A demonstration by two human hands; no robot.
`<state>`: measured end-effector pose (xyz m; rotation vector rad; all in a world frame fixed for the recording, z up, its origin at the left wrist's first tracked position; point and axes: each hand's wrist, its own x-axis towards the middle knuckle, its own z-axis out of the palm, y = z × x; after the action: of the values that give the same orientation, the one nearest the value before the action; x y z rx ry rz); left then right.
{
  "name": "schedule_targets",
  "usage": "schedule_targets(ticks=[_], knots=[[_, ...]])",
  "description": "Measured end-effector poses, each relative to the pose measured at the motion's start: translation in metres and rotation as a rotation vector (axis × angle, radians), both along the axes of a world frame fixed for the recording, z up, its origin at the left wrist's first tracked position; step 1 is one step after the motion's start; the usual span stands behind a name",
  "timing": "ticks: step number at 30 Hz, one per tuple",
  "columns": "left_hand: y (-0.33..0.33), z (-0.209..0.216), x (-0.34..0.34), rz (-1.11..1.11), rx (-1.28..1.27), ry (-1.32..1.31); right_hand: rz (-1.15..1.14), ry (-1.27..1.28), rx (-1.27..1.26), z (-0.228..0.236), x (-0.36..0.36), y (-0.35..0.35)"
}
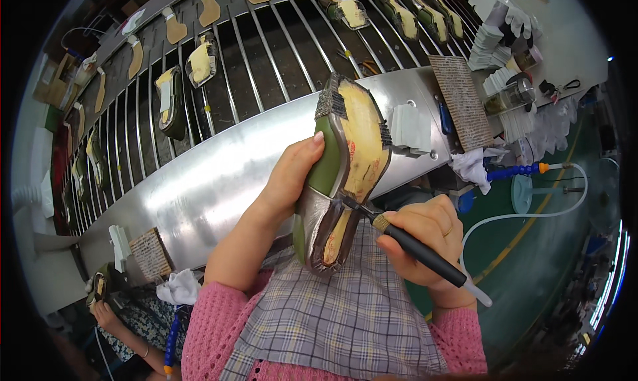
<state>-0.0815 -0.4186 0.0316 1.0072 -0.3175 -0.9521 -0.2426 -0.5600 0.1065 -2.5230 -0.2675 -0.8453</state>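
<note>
In my left hand (289,171) is a green and silver shoe upper (323,156) stretched over a last, its underside turned up toward me. A pale yellow insole board (362,131) shows there, with red marks and a dark, rough lasted margin round it. My right hand (428,231) is closed round a black-handled brush (425,256) with a brass collar. The dark tip touches the underside near the waist, just above the heel part. From the handle's rear end runs a whitish hose (480,293). My left thumb presses the green side; its other fingers are hidden behind the shoe.
A metal ledge (199,175) borders a roller conveyor (266,48) carrying several lasted shoes and tan insoles. At right are a corrugated pad (458,102), white paper stacks (488,45), a clear jar (508,96) and a blue jointed tube (515,172). A co-worker's hand (106,318) holds another shoe at lower left.
</note>
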Motion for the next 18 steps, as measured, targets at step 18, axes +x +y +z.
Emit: schedule_targets(ticks=[18], knots=[[-0.014, -0.006, -0.007, 0.045, 0.004, 0.12, 0.09, 0.076, 0.167, 0.001, -0.01, -0.006]])
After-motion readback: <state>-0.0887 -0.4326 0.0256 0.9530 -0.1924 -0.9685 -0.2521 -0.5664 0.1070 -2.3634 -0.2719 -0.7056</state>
